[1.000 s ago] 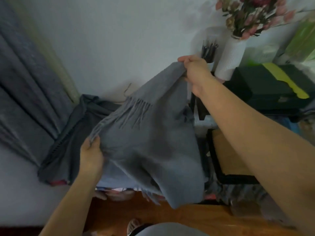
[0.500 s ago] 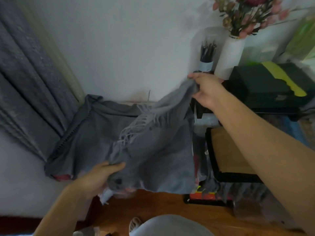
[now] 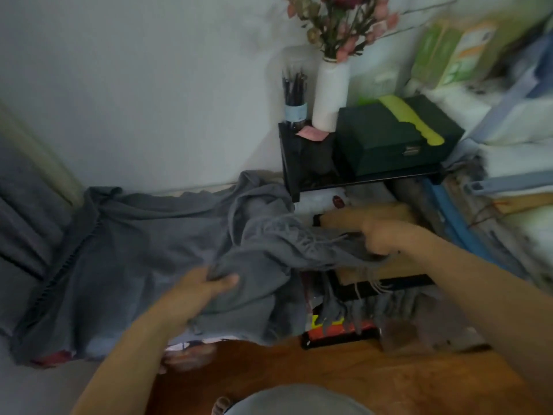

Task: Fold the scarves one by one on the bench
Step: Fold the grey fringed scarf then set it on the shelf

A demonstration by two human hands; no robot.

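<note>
A grey fringed scarf (image 3: 269,250) lies bunched across a darker grey cloth (image 3: 125,244) spread on the bench, stretched between two hands. The left hand (image 3: 199,290), near centre, pinches a fold of the scarf between thumb and curled fingers. The right hand (image 3: 378,236), further right, is closed round the scarf's fringed end. On a black shelf (image 3: 287,163) at far right, a white vase (image 3: 330,94) holds pink flowers (image 3: 344,22), and a clear jar (image 3: 294,110) holds dark pens, beside a dark green box (image 3: 395,139).

dim room: pale wall (image 3: 149,85), wooden floor (image 3: 329,372), grey curtain (image 3: 21,211) left, black shelf (image 3: 359,178) right.
</note>
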